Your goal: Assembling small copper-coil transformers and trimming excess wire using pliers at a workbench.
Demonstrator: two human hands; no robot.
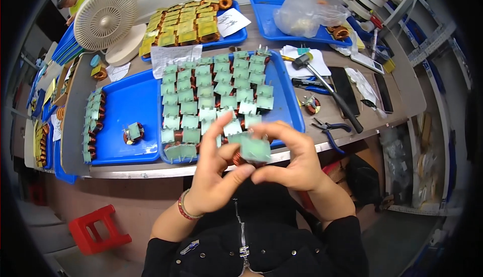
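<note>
Both my hands hold one copper-wound toroid coil with a pale green square board [255, 151] in front of my chest, over the bench's front edge. My left hand [215, 179] pinches its left side with thumb and fingers, a braided bracelet round the wrist. My right hand [294, 161] grips the other side, thumb below and fingers above. The coil is slightly blurred. Just beyond my hands, a blue tray [287, 96] carries rows of similar green-boarded coils [205, 91]. In the blue tray to the left [123, 88], a single coil [134, 132] sits near the front and a column of coils [93, 121] lines the left side.
A hammer [334, 93], blue-handled pliers [332, 133], a loose coil [312, 106] and a black phone [345, 91] lie to the right. Behind stand a tray of yellow-topped coils [186, 25], a tray with a plastic bag [307, 13] and a fan [105, 21]. A red stool [98, 229] is on the floor.
</note>
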